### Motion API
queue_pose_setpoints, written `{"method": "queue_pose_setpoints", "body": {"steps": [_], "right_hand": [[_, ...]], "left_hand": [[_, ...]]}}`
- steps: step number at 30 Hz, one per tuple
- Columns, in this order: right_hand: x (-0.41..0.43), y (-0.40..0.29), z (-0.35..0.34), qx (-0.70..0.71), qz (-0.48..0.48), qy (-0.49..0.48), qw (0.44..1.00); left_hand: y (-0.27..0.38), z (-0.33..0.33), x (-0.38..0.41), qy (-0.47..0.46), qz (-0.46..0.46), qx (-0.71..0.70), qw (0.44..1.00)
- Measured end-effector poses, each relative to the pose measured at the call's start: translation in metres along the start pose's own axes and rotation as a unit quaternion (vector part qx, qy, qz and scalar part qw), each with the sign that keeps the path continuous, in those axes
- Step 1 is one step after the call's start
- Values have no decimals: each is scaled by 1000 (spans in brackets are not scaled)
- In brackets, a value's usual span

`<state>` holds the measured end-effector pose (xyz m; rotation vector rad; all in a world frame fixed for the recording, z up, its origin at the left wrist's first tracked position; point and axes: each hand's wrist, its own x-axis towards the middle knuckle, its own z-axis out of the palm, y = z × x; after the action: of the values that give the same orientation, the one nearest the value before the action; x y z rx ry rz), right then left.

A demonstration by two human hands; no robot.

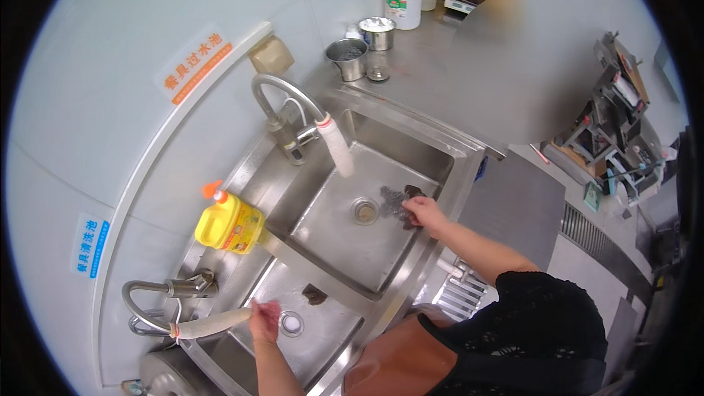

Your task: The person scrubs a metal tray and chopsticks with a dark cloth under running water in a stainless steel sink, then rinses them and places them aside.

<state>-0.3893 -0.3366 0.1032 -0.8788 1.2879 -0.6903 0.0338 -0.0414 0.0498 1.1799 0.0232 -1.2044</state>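
Observation:
My right hand (422, 212) is over the right side of the larger stainless steel sink basin (330, 242). Its fingers pinch a grey wire-mesh scourer (392, 201), with a dark brown piece (413, 191) just behind it. Over the smaller basin (330, 335), my left hand (265, 321) is at the end of a cloth-sleeved faucet spout (214, 324). Blur hides whether its fingers grip the sleeve. Near that hand are a drain with a white centre (291, 323) and a dark brown scrap (314, 294).
A second sleeved faucet (286, 137) overhangs the larger basin and its drain (365, 211). On the ledge stands a yellow pump bottle (231, 225). Steel pots (347, 59) and a red-lidded jar (404, 3) occupy the counter (418, 77), partly covered by a blurred patch.

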Motion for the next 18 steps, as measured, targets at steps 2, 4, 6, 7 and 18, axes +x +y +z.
{"method": "queue_pose_setpoints", "body": {"steps": [2, 4, 6, 7, 18], "right_hand": [[22, -16, -2, 30, -10, 17, 999], [53, -52, 4, 23, -104, 47, 993], [85, -104, 9, 5, -161, 60, 985], [103, -136, 12, 12, -185, 66, 980], [143, -191, 53, -75, -271, -31, 959]], "left_hand": [[-18, 6, -17, 104, 16, 532, 840], [-39, -12, -34, 99, 34, 761, 640], [-57, -15, -58, 137, -10, 654, 744], [-66, -20, -68, 154, -31, 591, 791], [-130, -95, -131, 211, 27, 573, 792]]}}
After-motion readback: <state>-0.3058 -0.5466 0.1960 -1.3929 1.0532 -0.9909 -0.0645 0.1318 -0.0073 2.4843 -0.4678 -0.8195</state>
